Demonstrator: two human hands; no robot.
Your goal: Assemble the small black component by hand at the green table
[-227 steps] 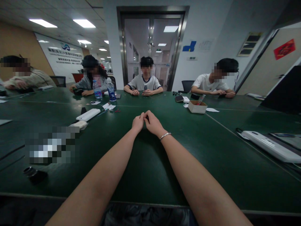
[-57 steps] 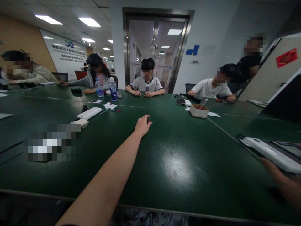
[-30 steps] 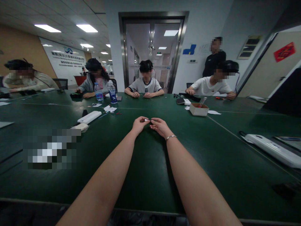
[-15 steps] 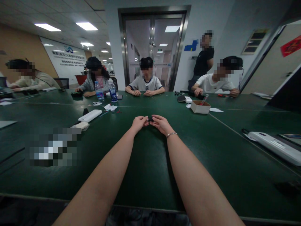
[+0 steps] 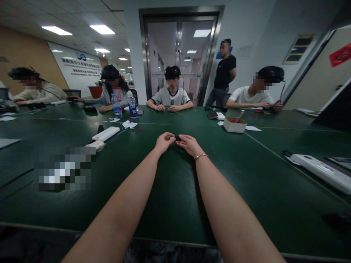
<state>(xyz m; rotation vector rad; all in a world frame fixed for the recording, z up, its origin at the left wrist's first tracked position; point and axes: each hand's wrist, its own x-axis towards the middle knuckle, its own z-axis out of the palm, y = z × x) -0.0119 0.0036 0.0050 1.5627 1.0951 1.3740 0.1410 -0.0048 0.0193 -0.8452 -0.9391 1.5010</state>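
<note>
Both my arms reach forward over the green table [image 5: 175,197]. A small black object [image 5: 177,138] sits between my fingertips, too small to name. My left hand [image 5: 165,141] is closed in a pinch at its left side, where a light, silvery bit shows at the fingertips. From the right, my right hand [image 5: 189,144] pinches the black part between thumb and fingers. A metal bracelet [image 5: 201,156] circles my right wrist. Fingers partly hide the object's shape.
A white power bank-like device [image 5: 106,134] and a blurred-out device [image 5: 64,171] lie left. Two bottles [image 5: 132,106] stand farther back. At right are an open box [image 5: 235,125] and a long white device [image 5: 320,170]. Several people sit across the table; one person stands behind.
My left hand has shifted slightly right and up, and the black object shows a little more. Across the table, the standing person has moved left and the person at right has drawn their hands together.
</note>
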